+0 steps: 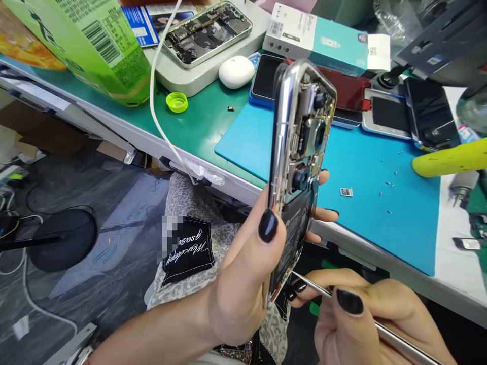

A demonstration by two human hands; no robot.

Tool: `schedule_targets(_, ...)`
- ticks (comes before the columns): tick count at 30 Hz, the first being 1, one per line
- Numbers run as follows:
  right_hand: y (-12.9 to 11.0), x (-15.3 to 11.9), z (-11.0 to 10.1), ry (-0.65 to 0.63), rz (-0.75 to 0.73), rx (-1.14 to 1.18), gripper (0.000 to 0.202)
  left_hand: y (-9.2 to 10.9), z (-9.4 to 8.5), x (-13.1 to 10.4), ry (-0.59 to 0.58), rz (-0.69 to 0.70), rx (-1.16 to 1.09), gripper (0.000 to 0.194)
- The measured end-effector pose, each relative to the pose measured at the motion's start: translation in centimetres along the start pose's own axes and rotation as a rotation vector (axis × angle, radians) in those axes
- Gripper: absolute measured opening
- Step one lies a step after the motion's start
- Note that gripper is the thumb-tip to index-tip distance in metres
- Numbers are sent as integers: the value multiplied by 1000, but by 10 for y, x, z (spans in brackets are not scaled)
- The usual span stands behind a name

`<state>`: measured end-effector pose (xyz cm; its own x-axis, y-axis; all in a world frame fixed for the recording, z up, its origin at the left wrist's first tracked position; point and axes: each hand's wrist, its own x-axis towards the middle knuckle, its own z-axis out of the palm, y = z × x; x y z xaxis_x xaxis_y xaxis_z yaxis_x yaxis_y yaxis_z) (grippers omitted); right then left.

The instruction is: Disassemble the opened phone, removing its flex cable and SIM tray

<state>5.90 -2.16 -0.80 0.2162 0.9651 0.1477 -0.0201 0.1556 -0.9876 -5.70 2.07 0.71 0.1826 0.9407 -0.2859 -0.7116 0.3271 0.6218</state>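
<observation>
An opened phone (299,203) stands nearly upright on edge, its camera lenses, circuit parts and black battery facing right. My left hand (247,258) wraps round its lower half, thumb on the near edge and fingertips showing behind it. A thin metal tool (395,337) is pinched in my right hand (365,314), at the lower right. The tool's tip meets the phone's inside near its bottom end. Some fingertips of my right hand are close to the phone's lower edge.
A blue mat (384,223) bears tiny screws and a SIM tray (346,192). Behind are another opened phone (209,33), a white case (236,72), a teal-white box (323,43) and several phones. A white cable (152,91) hangs over the table edge; a yellow-green rod (452,158) juts in.
</observation>
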Motion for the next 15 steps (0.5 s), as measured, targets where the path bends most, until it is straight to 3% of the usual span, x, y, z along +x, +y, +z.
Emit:
schedule_targets(10, 5, 5, 3, -63, 4, 26, 19, -15, -5, -6, -87, -59, -212, 43)
schedule_targets(15, 3, 3, -1, -50, 4, -25, 18, -11, -4, -8, -56, -95, -209, 43)
